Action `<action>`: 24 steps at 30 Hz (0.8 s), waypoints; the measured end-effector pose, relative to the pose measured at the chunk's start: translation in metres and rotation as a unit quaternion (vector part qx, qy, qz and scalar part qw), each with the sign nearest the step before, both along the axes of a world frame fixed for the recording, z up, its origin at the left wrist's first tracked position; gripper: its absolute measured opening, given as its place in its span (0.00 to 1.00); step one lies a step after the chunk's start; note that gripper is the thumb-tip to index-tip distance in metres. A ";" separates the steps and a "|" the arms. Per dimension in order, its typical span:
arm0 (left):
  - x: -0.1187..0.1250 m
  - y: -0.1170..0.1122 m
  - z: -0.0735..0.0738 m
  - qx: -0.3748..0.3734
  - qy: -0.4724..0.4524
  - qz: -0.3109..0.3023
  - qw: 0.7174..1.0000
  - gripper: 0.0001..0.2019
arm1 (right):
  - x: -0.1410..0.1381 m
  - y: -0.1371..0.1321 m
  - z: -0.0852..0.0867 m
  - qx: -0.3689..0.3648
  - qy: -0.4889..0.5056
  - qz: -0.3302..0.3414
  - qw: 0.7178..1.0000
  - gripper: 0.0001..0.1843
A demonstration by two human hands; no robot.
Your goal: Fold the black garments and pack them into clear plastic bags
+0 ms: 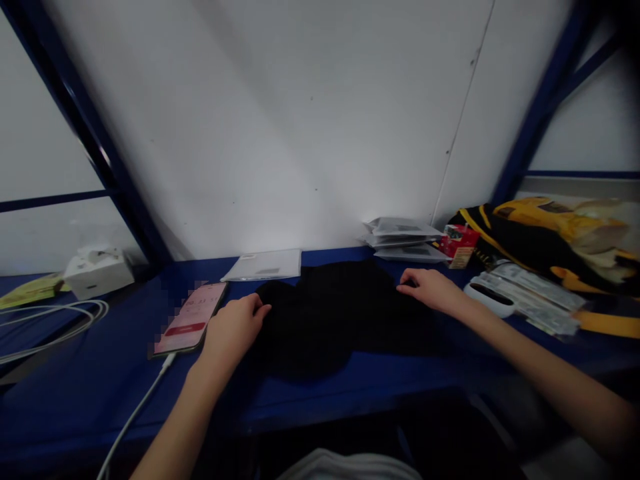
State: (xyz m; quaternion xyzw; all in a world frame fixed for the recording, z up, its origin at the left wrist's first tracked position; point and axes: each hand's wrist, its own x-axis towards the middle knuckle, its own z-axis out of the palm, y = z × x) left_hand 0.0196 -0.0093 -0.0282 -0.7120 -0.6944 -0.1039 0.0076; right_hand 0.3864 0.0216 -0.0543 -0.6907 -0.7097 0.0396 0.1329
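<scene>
A black cloth, perhaps a garment [325, 313], lies spread on the blue table in front of me. Its folds are too dark to make out. At its left edge, my left hand [237, 323] is closed, pinching the fabric between thumb and fingers. Across from it, my right hand [427, 290] pinches the upper right edge with thumb and forefinger. Just left of my left hand lies a phone [193, 317] with a lit pinkish screen and a white cable [135, 413] plugged into it.
Behind the cloth lie a flat white packet [267, 264] and a stack of plastic-wrapped packets [403, 239]. At right are a red box [457, 245], clear plastic packets [535, 297] and black-and-yellow fabric [555, 230]. A white tissue box [99, 272] and coiled cable [60, 330] are at left.
</scene>
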 end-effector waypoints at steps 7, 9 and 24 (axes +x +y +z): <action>-0.004 -0.010 -0.010 0.112 0.010 0.011 0.994 0.15 | -0.048 -0.015 0.024 0.149 -0.113 0.090 0.978 0.16; -0.003 -0.021 -0.011 0.148 0.025 0.039 0.988 0.19 | -0.068 -0.016 0.030 0.171 -0.081 0.182 0.965 0.20; 0.010 -0.072 -0.042 0.177 0.000 0.015 0.984 0.21 | -0.161 0.000 -0.015 -0.028 0.061 0.357 0.932 0.34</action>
